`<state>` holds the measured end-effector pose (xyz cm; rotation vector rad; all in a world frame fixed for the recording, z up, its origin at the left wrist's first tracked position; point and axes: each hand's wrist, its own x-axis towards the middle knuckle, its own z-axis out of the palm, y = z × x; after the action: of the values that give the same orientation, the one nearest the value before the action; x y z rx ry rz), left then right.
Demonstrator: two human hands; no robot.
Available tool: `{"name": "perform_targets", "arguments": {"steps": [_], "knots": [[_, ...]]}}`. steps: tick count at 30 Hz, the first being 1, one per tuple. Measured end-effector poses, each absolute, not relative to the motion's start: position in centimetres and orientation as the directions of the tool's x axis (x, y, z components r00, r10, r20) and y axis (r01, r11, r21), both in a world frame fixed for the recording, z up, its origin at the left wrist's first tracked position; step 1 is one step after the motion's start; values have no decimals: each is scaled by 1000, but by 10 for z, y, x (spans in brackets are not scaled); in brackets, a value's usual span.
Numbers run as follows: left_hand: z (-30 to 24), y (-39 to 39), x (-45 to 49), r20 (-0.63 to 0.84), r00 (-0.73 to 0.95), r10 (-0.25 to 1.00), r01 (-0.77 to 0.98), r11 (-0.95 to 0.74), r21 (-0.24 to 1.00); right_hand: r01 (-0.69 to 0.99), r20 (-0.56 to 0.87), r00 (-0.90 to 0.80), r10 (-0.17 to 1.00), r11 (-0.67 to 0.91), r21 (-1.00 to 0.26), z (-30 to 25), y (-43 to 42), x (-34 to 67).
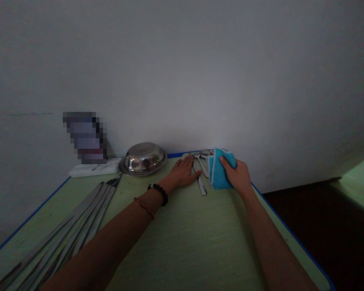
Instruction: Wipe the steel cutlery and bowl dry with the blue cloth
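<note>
My left hand lies flat near the table's far edge, fingers stretched forward, beside some metal cutlery. A piece of cutlery with a shiny handle sticks out from beside its thumb; whether the hand touches it I cannot tell. In my right hand is a folded blue cloth, gripped with the thumb on its near face. Between the two hands lie several spoons, partly hidden by the cloth.
An upturned steel bowl stands against the wall, left of my hands. Several long flat metal utensils lie at the table's left. Behind them, a blurred-out panel leans on a white base. Blue trim edges the green table.
</note>
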<state>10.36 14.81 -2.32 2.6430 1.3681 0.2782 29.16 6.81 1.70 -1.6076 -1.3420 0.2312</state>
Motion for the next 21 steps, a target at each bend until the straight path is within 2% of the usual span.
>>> {"name": "perform_targets", "arguments": {"steps": [6, 11, 13, 16, 18, 21], "knots": [[-23, 153, 106, 126, 562, 817, 779, -575, 251, 621, 398, 353, 847, 106, -776, 19, 67, 289], [-20, 141, 101, 194, 510, 838, 792, -546, 273, 471, 303, 396, 867, 91, -877, 15, 69, 289], [-15, 126, 92, 200, 516, 833, 787, -553, 274, 320, 213, 406, 889, 80, -944, 11, 70, 283], [-2, 93, 65, 182, 573, 799, 758, -601, 253, -15, 26, 327, 945, 33, -999, 7, 70, 262], [10, 70, 39, 167, 576, 800, 767, -600, 228, -214, -71, 238, 969, -19, -977, 5, 69, 242], [28, 43, -11, 177, 477, 861, 846, -504, 173, -378, -176, 155, 972, -106, -920, 3, 63, 209]]}}
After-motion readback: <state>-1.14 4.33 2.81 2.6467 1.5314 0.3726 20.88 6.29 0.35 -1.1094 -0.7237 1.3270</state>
